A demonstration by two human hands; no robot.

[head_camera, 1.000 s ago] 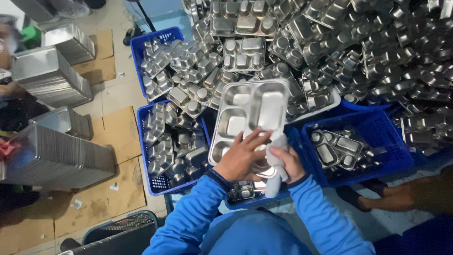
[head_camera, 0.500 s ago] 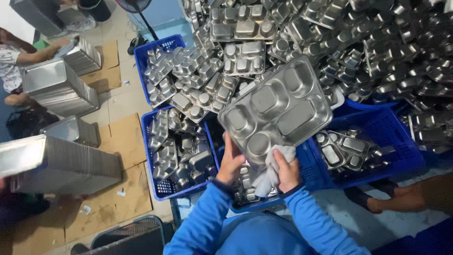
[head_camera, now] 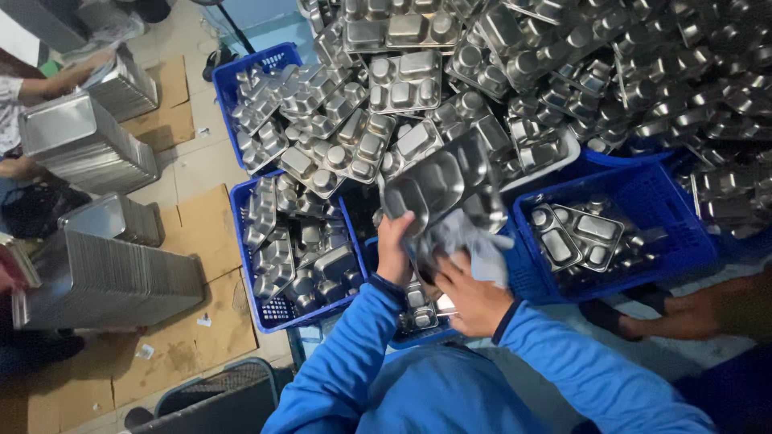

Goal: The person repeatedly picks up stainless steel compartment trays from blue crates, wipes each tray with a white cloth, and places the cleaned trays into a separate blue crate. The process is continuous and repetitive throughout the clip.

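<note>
Blue crates (head_camera: 299, 313) of steel trays surrounded us; our left hand (head_camera: 394, 255) clasped a compartment tray (head_camera: 438, 183) tilted above them, while our right hand (head_camera: 473, 299) pressed a grey cloth (head_camera: 474, 241) against it.

Compartment tray (head_camera: 446, 181): bright silver metal. Cloth (head_camera: 474, 241): pale grey-white. Sleeves (head_camera: 346, 354): plain bright blue with darker navy cuffs. Crates (head_camera: 643, 201): solid blue with grid-patterned walls. Tray stacks (head_camera: 96, 281): silver, finely ribbed along the sides. Cardboard sheets (head_camera: 201, 225): plain tan.
</note>
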